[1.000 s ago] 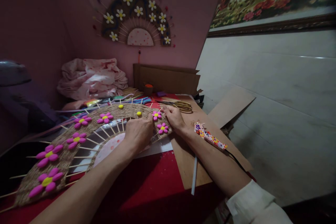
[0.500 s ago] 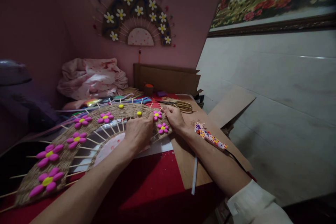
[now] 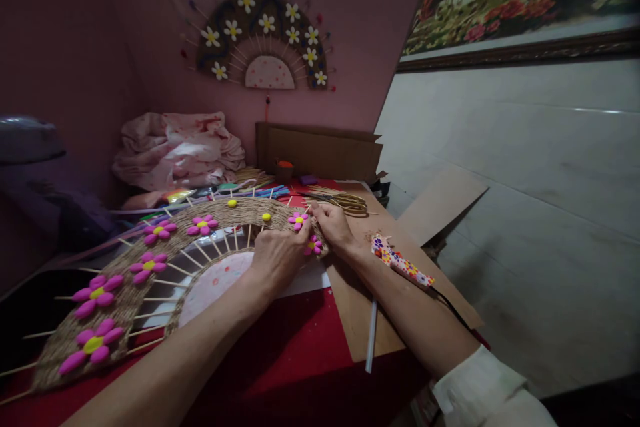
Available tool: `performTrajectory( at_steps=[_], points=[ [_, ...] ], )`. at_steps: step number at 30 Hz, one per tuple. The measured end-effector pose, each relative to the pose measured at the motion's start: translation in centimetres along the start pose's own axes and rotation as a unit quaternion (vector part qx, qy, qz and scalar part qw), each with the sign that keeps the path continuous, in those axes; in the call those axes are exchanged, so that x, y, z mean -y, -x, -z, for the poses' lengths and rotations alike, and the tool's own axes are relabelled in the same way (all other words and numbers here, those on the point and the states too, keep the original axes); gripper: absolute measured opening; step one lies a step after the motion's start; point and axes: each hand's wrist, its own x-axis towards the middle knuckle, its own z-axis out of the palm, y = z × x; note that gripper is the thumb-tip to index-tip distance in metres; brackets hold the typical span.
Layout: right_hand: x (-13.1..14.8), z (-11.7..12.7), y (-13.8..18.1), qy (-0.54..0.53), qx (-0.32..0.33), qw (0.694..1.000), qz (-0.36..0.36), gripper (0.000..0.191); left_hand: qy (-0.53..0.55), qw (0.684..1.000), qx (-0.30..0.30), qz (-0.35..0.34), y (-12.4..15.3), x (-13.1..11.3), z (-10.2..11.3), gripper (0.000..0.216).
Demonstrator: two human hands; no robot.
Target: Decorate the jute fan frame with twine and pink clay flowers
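Underneath: a surface [image 3: 290,353] covered in red, a brown board [image 3: 351,320] on its right part, a translucent stick [image 3: 371,337] across the board's near edge.
Board: flower-patterned tool [image 3: 400,263] with a dark cord, beside the right forearm; gold-handled scissors [image 3: 353,204] farther back.
Room: dim — pink wall bearing a fan-shaped piece [image 3: 270,73] with white flowers, pale tiles [image 3: 540,167] at right below a framed picture [image 3: 525,3].
Back edge: crumpled pink cloth [image 3: 183,150], upright cardboard [image 3: 320,152].
Woven arch: on the surface, left to centre, carrying pink flowers [image 3: 149,266].
Hands: close together; the right hand [image 3: 333,223] pinches the arch's right end, the left hand [image 3: 280,253] curls over it — cannot tell whether it grips.
Changed: half a second ago the left fingertips sat left of the upper end flower; now they reach between both, partly covering the lower. Right hand unmoved.
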Motion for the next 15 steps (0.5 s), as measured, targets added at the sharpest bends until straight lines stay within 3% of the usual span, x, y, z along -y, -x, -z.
performTrajectory(
  at_steps=[10, 15],
  points=[
    [0.06, 0.05, -0.05, 0.0, -0.003, 1.0, 0.0, 0.058, 0.008, 1.0, 0.004, 0.002, -0.21, 0.25, -0.2, 0.045],
    [0.09, 0.05, -0.02, 0.008, -0.006, 1.0, 0.007, 0.058, 0.012, 0.999, -0.027, 0.033, -0.31, 0.88, -0.23, 0.049]
  ],
)
